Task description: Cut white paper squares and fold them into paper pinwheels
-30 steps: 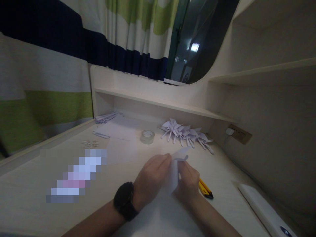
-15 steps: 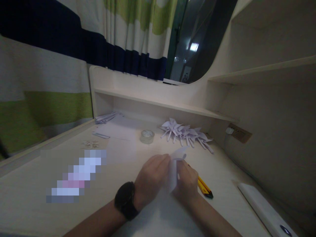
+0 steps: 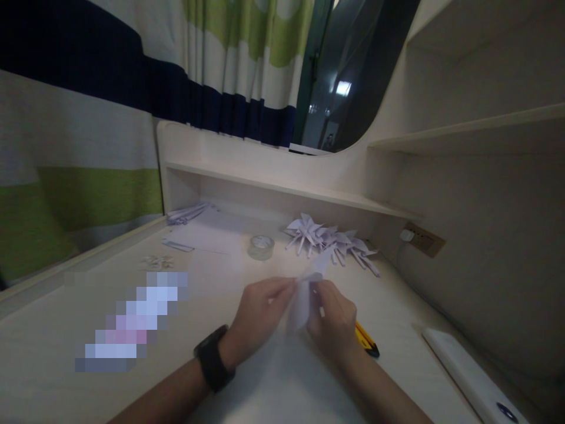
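Observation:
Between my hands is a white paper pinwheel (image 3: 301, 303), its curled blades blurred, held above the desk. My left hand (image 3: 260, 312), with a black watch on the wrist, pinches the paper's left side. On the other side, my right hand (image 3: 333, 318) is closed on the pinwheel, and a small white bit shows between its fingers. Partly covered by the right hand, a yellow and black utility knife (image 3: 366, 340) lies on the desk. Finished-looking paper pinwheels (image 3: 329, 238) with rolled paper sticks lie in a row behind the hands.
A roll of clear tape (image 3: 261, 247) sits behind my hands. Farther left are white paper sheets (image 3: 212, 229), rolled paper sticks (image 3: 189, 213), a flat strip (image 3: 178, 245) and small pale pieces (image 3: 156, 262). A pixelated object (image 3: 132, 321) lies left; a white long device (image 3: 468, 374) lies right.
My left hand has turned and shifted slightly left, its wrist rotating. The pinwheel's blades have changed angle between the hands. My right hand still grips it.

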### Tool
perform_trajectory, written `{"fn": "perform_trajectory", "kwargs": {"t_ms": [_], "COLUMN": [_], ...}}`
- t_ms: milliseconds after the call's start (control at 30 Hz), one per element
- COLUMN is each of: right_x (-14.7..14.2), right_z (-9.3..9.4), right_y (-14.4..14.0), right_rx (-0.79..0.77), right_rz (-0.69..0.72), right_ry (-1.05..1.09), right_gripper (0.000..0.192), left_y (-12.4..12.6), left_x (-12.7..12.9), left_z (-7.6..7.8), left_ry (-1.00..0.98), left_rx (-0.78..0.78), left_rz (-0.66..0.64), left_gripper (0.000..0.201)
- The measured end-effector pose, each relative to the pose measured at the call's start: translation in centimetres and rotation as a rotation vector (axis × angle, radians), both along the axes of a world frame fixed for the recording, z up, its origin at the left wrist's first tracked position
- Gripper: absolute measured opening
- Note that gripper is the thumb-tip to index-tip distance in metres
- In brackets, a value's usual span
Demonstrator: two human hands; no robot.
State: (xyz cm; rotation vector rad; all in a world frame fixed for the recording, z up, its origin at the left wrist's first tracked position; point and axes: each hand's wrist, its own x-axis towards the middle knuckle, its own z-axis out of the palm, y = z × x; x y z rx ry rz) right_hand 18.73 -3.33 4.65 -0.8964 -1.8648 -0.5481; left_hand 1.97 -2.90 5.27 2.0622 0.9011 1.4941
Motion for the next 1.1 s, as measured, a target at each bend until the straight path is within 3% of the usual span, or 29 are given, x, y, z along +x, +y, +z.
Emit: {"fn": "perform_trajectory", "kwargs": {"t_ms": [167, 300, 600, 700, 833, 1100], "right_x": [0.3, 0.8, 0.9, 0.9, 0.9, 0.0], "right_z": [0.4, 0.5, 0.6, 0.8, 0.7, 0.5], "right_y": [0.2, 0.6, 1.1, 1.1, 1.4, 0.9], "right_rx": [-0.056, -0.098, -0.178, -0.191, -0.162, -0.282], "right_rz": [-0.014, -0.105, -0.177, -0.175, -0.129, 0.064], "right_ry": [0.059, 0.125, 0.202, 0.198, 0.197, 0.318], "right_gripper": [0.02, 0.015, 0.009, 0.011, 0.015, 0.012], "left_y": [0.4, 0.5, 1.4, 1.8, 2.6, 2.4], "left_x": [-0.2, 0.2, 0.7, 0.7, 0.6, 0.6], "left_z": [-0.5, -1.5, -2.5, -2.8, -3.5, -2.6], "left_ry": [-0.059, -0.022, -0.166, -0.298, -0.501, -0.514], "left_rx": [-0.176, -0.247, -0.555, -0.65, -0.762, -0.735], "left_rz": [-0.256, -0.304, -0.439, -0.386, -0.497, -0.603], "left_gripper": [0.04, 0.061, 0.033, 0.029, 0.024, 0.031]}}
